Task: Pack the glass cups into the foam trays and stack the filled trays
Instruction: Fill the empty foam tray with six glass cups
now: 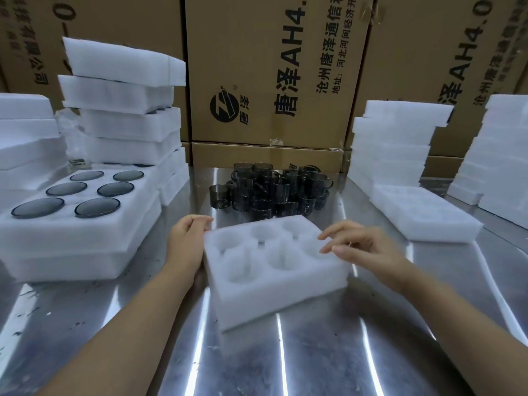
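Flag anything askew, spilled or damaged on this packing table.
The tall stack of trays back left is uneven: its top slabs tilt and overhang rightward. The empty tray sits skewed on the table. No spill or breakage shows.

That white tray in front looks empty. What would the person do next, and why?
Probably reach the right hand to the cups behind and set one in a hole. The tray has six holes, all empty. The left hand holds its left edge, and the right hand holds nothing.
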